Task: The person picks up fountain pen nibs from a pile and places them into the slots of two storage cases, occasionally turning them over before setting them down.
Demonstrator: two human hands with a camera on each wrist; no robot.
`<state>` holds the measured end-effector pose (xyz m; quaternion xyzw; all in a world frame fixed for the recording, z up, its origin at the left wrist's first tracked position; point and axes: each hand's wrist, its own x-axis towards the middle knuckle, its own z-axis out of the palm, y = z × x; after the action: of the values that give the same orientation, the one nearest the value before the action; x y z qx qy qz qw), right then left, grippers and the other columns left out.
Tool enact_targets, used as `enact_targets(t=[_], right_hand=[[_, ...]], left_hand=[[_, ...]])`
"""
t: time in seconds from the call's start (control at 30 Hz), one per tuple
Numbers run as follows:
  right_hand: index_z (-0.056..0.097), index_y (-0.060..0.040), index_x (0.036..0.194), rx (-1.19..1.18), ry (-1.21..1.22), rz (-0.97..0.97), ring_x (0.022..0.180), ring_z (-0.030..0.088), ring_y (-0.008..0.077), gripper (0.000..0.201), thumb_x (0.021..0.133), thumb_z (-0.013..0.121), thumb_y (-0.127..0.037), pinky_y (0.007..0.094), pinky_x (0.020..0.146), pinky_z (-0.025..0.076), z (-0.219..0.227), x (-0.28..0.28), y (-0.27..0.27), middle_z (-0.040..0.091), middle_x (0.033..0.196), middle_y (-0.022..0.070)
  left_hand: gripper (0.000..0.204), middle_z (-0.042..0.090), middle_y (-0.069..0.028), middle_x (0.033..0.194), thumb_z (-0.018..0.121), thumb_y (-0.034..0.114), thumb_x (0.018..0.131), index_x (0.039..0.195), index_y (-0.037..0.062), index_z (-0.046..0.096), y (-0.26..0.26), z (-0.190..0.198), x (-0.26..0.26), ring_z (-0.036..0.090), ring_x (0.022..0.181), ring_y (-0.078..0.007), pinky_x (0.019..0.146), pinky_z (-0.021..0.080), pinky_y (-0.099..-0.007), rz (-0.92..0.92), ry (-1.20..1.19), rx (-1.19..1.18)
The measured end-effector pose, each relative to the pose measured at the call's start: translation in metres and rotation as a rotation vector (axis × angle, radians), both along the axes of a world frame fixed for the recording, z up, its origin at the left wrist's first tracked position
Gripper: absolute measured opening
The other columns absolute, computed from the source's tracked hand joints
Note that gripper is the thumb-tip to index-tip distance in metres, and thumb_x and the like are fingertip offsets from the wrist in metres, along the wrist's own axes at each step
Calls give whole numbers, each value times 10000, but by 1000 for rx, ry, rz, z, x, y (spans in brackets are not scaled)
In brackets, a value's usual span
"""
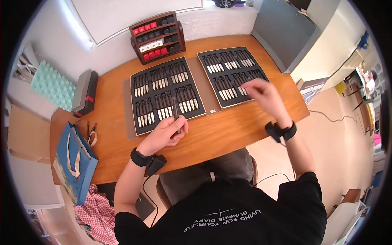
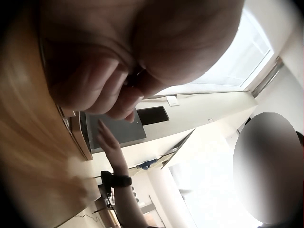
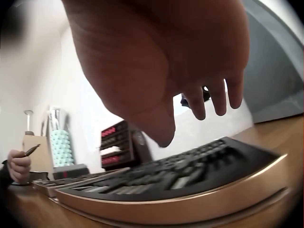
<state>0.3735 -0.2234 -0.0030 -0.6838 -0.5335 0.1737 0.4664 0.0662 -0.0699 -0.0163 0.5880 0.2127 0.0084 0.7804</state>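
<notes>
My left hand grips a dark, slim, pointed pen-like tool near the front edge of the left tray. In the right wrist view the tip of that tool angles up out of the curled fingers. The left wrist view mostly hides it behind the fingers. My right hand, slightly blurred, hovers over the front right part of the right tray, fingers loosely extended, nothing visible in it. Both black trays hold rows of slim dark pieces with white lower ends.
A wooden rack with red, black and white small boxes stands behind the left tray. Leftward lie a grey case, scissors and a blue paper bag. A large grey panel leans at the back right.
</notes>
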Motion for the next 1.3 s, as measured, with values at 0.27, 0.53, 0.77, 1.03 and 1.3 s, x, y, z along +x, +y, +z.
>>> enact_targets(t=[0.27, 0.53, 0.77, 1.03, 1.3], right_hand=[[651, -67, 1125, 11, -374, 114, 890, 616, 251, 271, 859, 612, -39, 329, 747, 494, 24, -10, 8, 631, 1025, 112], [568, -212, 1324, -464, -687, 97, 1384, 312, 332, 449, 880, 632, -237, 426, 1116, 287, -4, 101, -5, 327, 1513, 139], [599, -181, 1294, -514, -741, 69, 1378, 314, 318, 449, 850, 647, -227, 415, 1115, 265, 10, 84, -3, 334, 1507, 148], [672, -87, 1147, -269, -886, -38, 1242, 468, 318, 341, 809, 678, -127, 400, 1047, 366, 20, 41, 4, 541, 1314, 145], [633, -16, 1168, 65, 244, 722, 1057, 617, 201, 286, 903, 647, -124, 326, 920, 476, 7, -111, 17, 646, 1152, 121]], left_hand=[[349, 372, 40, 620, 347, 326, 1049, 857, 68, 481, -12, 18, -5, 295, 490, -34, 436, 251, -191, -98, 12, 96], [341, 370, 41, 615, 356, 322, 1047, 848, 68, 466, -6, 10, -12, 290, 489, -38, 441, 261, -190, 8, 7, 75], [350, 368, 45, 642, 359, 339, 1046, 873, 68, 497, -10, 11, -9, 276, 525, -28, 449, 239, -184, -33, -10, 57], [383, 372, 46, 614, 372, 360, 1039, 857, 57, 520, -16, 18, -18, 294, 520, -33, 460, 262, -192, 17, -5, 135], [361, 395, 58, 615, 399, 323, 1033, 869, 42, 553, -51, 18, -10, 346, 535, -38, 494, 287, -212, -141, 26, 212]])
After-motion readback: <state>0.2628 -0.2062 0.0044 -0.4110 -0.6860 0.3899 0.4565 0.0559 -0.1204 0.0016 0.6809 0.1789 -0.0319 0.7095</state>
